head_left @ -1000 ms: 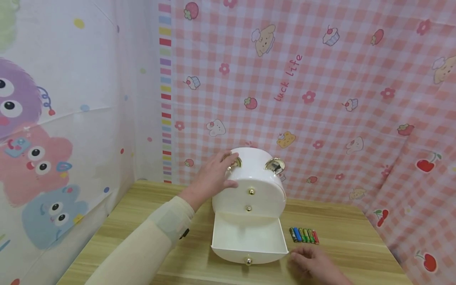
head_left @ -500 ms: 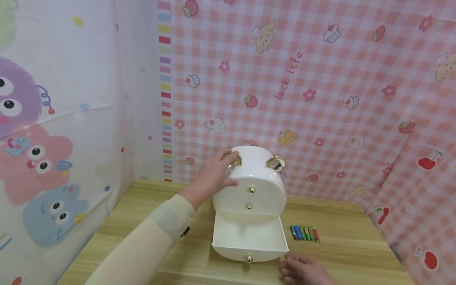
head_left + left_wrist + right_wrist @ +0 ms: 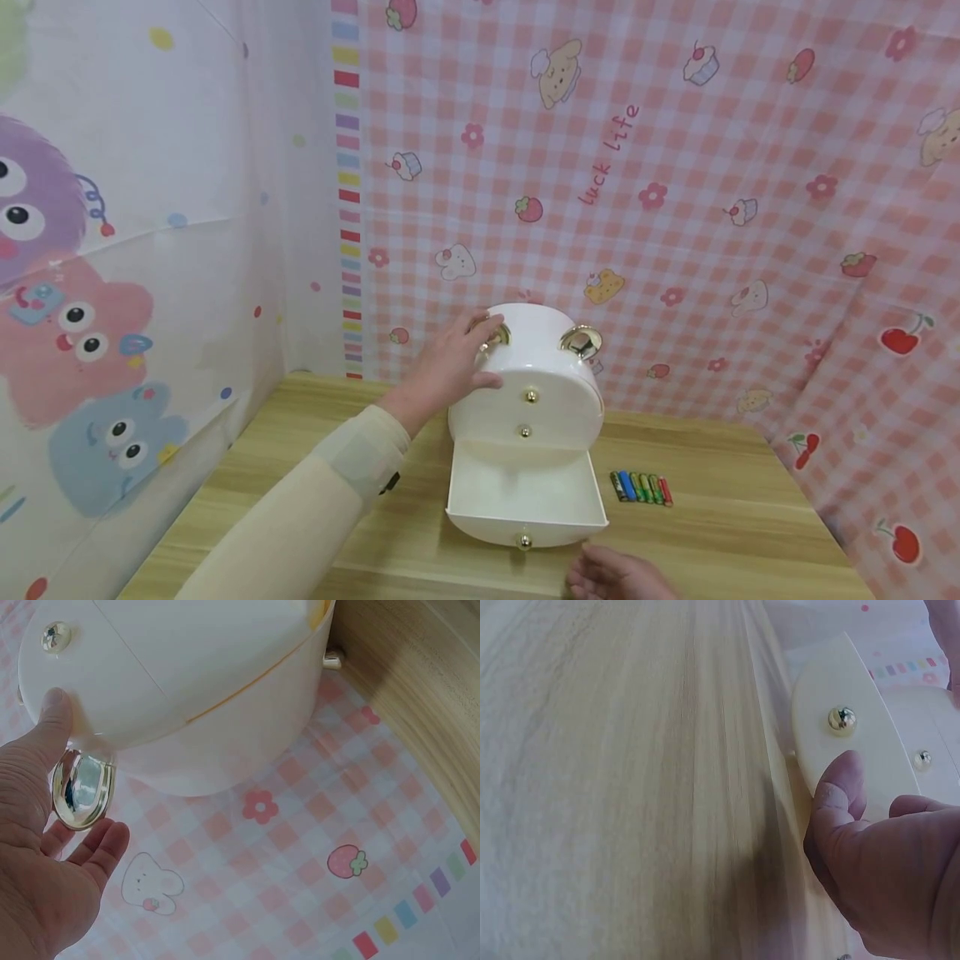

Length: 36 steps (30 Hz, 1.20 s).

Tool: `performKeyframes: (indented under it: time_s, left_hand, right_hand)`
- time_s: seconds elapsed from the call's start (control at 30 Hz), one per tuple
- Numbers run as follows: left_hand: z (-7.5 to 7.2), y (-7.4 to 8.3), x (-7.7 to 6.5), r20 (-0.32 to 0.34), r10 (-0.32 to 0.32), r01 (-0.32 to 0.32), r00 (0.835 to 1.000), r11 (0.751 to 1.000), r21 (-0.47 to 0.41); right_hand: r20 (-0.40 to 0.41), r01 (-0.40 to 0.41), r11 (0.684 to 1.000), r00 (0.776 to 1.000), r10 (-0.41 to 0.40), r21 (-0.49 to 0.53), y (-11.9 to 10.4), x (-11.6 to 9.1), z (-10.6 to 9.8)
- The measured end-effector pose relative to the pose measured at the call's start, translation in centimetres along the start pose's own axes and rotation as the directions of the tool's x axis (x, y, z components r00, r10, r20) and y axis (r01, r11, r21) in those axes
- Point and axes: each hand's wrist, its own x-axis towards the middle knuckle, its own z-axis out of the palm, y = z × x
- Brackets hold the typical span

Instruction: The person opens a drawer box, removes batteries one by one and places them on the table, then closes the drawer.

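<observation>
A white drawer box (image 3: pixel 487 412) with gold ears and round gold knobs stands on the wooden table. Its bottom drawer (image 3: pixel 525 483) is pulled out, and nothing lies inside it. My left hand (image 3: pixel 442 367) holds the box at its upper left, thumb on the front face and fingers around the gold ear (image 3: pixel 84 791). Just in front of the drawer's right corner is my right hand (image 3: pixel 618 575), fingers loosely bent, holding nothing. In the right wrist view, its thumb (image 3: pixel 844 776) is close below the bottom drawer's gold knob (image 3: pixel 842 720).
Several batteries (image 3: pixel 641 487) in green, blue and red lie in a row on the table (image 3: pixel 720 500), right of the drawer. A pink checked cloth (image 3: pixel 480 167) hangs right behind the box, and a white cartoon cloth (image 3: pixel 210 167) hangs at the left.
My right hand has moved left along the front, from beside the drawer's right corner toward its knob. The left hand stays on the box, and the drawer stays pulled out.
</observation>
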Motion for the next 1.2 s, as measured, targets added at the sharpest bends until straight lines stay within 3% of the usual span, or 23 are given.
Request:
performKeyframes:
  time_s: [0.27,1.2]
  left_hand:
    - [0.0,0.2,0.1,0.020,-0.021,0.020,1.000,1.000,0.006]
    - [0.0,0.1,0.1,0.021,-0.033,0.033,0.999,0.999,-0.025]
  right_hand:
    - [-0.011,0.009,1.000,1.000,-0.009,0.003,-0.2,0.2,1.2]
    - [0.083,0.046,0.998,0.995,-0.049,0.034,0.5,2.7,3.4]
